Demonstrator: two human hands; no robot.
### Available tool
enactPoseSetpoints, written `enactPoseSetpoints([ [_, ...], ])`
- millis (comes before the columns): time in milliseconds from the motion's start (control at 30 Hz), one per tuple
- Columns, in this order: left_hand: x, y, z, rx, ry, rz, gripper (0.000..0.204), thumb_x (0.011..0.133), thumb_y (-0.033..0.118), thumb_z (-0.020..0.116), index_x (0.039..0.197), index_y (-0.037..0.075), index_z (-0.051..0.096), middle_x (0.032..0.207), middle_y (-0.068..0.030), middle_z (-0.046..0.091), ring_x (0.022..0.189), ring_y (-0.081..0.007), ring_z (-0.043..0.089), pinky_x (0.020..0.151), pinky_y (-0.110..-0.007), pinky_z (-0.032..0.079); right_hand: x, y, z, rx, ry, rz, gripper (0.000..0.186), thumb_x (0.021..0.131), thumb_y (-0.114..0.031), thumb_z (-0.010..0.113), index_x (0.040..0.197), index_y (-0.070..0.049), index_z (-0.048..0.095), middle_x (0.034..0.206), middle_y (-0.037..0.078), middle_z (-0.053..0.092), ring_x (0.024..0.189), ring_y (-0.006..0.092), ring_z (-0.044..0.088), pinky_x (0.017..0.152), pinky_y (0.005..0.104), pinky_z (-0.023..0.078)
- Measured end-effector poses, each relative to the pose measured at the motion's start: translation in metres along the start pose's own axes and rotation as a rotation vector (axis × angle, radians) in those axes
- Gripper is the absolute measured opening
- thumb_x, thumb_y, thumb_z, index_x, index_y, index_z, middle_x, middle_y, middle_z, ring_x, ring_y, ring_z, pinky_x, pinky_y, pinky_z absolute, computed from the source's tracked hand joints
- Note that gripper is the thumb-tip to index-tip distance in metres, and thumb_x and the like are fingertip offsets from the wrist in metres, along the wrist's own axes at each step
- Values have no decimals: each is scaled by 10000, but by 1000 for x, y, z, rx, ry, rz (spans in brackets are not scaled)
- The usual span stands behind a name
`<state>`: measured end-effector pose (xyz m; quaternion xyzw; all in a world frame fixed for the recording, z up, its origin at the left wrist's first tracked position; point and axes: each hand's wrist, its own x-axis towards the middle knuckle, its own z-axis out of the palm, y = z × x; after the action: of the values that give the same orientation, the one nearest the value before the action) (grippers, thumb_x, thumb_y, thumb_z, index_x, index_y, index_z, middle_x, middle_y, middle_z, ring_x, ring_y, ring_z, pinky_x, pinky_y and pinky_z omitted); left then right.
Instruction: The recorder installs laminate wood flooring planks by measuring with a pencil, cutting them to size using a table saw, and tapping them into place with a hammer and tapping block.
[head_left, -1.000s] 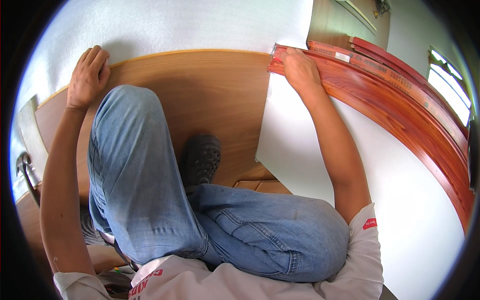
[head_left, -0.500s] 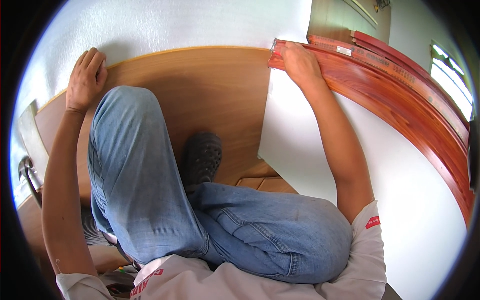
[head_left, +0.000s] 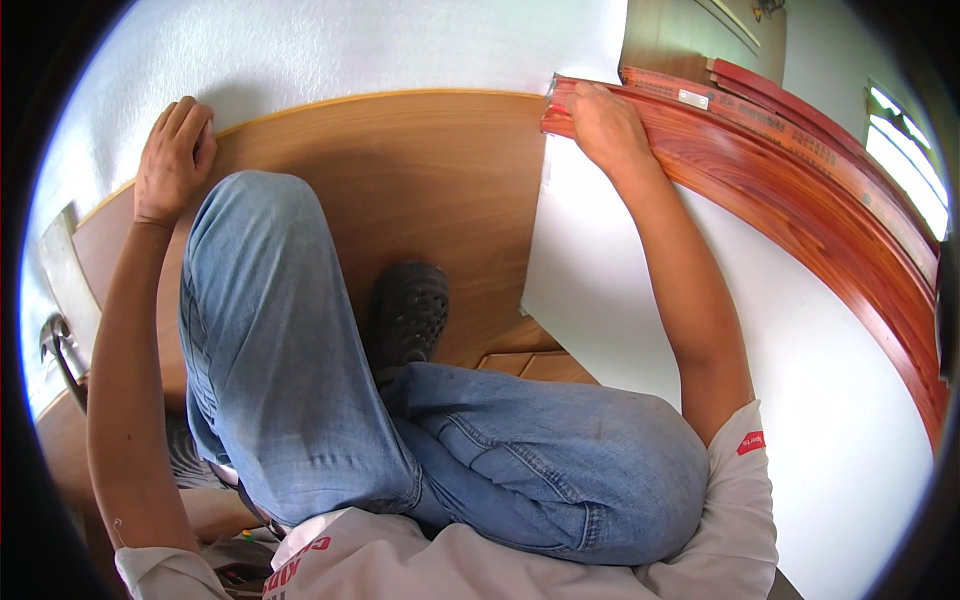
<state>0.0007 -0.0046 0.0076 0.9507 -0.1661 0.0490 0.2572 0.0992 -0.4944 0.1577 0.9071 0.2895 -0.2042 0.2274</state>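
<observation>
My left hand (head_left: 176,160) is at the top edge of a brown wood-grain panel (head_left: 440,170), its fingers curled against that edge beside the pale textured wall. What lies under its fingertips is partly hidden. With its fingers bent over the top, my right hand (head_left: 608,125) grips the near end of a glossy red-brown wood-grain trim piece (head_left: 760,175). This long piece runs off to the right and looks curved in the fisheye picture. Its end meets the right corner of the brown panel. Below it stands a smooth white panel (head_left: 800,310).
My bent legs in blue jeans (head_left: 270,340) fill the middle. A dark clog (head_left: 410,310) on my foot is close to the brown panel. A hammer (head_left: 60,345) leans at the far left. More red-brown strips (head_left: 760,105) lie behind the trim. A window (head_left: 905,150) is at the upper right.
The whole view has shifted very slightly. Both hands keep the same places on the panel edge and the trim piece.
</observation>
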Motion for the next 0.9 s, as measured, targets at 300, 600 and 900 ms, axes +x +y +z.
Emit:
enactPoseSetpoints([
  [300, -1, -2, 1, -10, -3, 2, 61, 903, 28, 559, 955, 14, 530, 915, -141, 523, 886, -319, 556, 825, -424, 486, 0, 2, 3, 153, 33, -14, 147, 910, -40, 544, 943, -21, 685, 1033, 153, 672, 1006, 346, 643, 858, 485, 517],
  [600, -1, -3, 1, -5, -43, -15, 83, 919, 21, 554, 998, -3, 549, 947, -156, 541, 905, -343, 568, 836, -433, 483, 1, 1, -2, 171, -23, 55, 142, 894, -41, 557, 849, 0, 686, 980, 184, 694, 967, 365, 658, 834, 501, 513],
  [900, 0, 2, 0, -6, -17, -8, 60, 905, 29, 560, 956, 15, 531, 918, -142, 524, 882, -319, 556, 829, -421, 488, 1, 3, 3, 149, -31, 53, 138, 861, -23, 566, 835, 2, 700, 953, 197, 698, 936, 381, 664, 819, 500, 526],
])
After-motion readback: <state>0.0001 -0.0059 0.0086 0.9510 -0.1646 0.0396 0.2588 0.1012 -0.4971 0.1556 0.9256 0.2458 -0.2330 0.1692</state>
